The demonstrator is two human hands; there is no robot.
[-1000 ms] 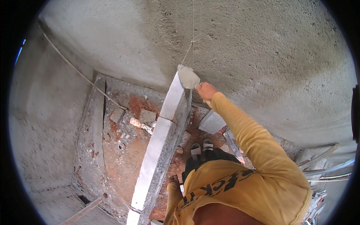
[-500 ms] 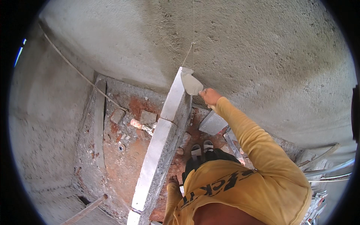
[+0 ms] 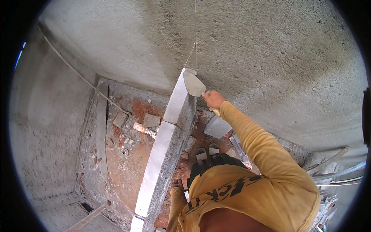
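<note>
My right hand (image 3: 212, 99) grips the handle of a pointing trowel (image 3: 194, 84), whose flat, mortar-grey blade lies against the top end of a narrow white block partition (image 3: 158, 164) where it meets the plastered wall (image 3: 266, 62). A thin string (image 3: 189, 55) runs from that end up to a knot on the vertical line on the wall. My left hand (image 3: 177, 184) is low by my body, near the partition; it is too small and shadowed to show whether it holds anything.
Left of the partition are a pipe fitting (image 3: 139, 127), rubble (image 3: 119, 120), a drain (image 3: 124, 152) and a long rod (image 3: 77, 73). A wooden pole (image 3: 92, 216) juts at lower left. A loose block (image 3: 217, 125) sits beside my feet. Hoses (image 3: 338, 176) lie at right.
The trowel first slid slightly down and right along the block's end, then moved a little back to the left. My left hand has stayed low by my body.
</note>
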